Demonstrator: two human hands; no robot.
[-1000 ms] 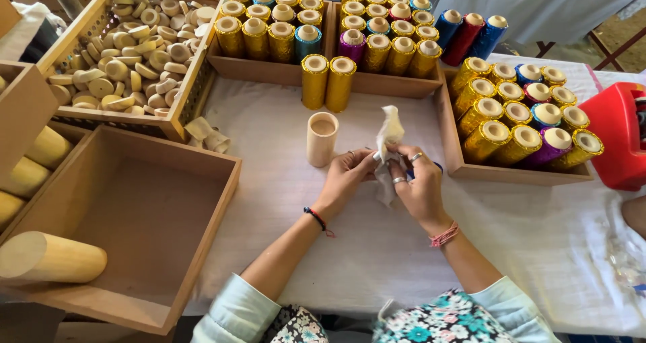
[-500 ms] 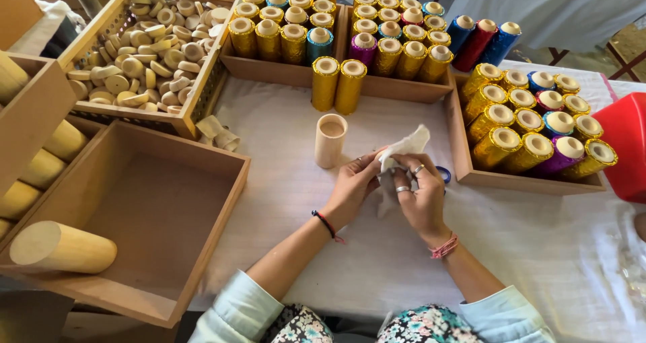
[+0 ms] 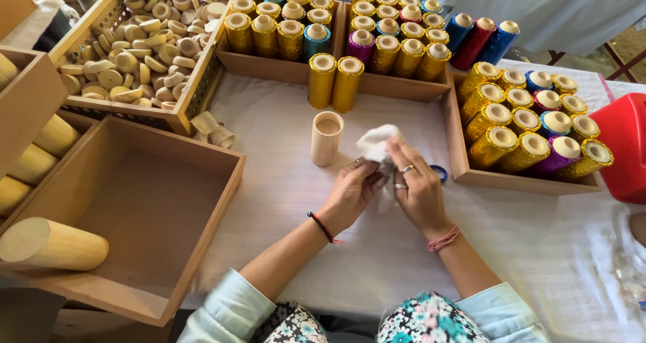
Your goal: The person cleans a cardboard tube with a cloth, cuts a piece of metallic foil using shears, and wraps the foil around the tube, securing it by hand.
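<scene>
My left hand (image 3: 351,193) and my right hand (image 3: 416,188) meet over the white tablecloth (image 3: 282,134), both gripping a crumpled white cloth (image 3: 374,144) that sticks up between the fingers. Whatever else is inside the hands is hidden. A bare wooden tube (image 3: 326,138) stands upright just left of the hands, apart from them. A small blue ring-shaped object (image 3: 439,173) peeks out behind my right hand.
An empty wooden tray (image 3: 141,201) sits at the left, a pale wooden cylinder (image 3: 50,244) lying on its corner. A crate of wooden discs (image 3: 134,40) is at back left. Trays of gold and coloured thread spools (image 3: 377,40) (image 3: 531,127) line the back and right. A red container (image 3: 626,148) stands far right.
The white cloth, held up tall a second ago, has come down and is bunched lower between both hands. The view has shifted slightly.
</scene>
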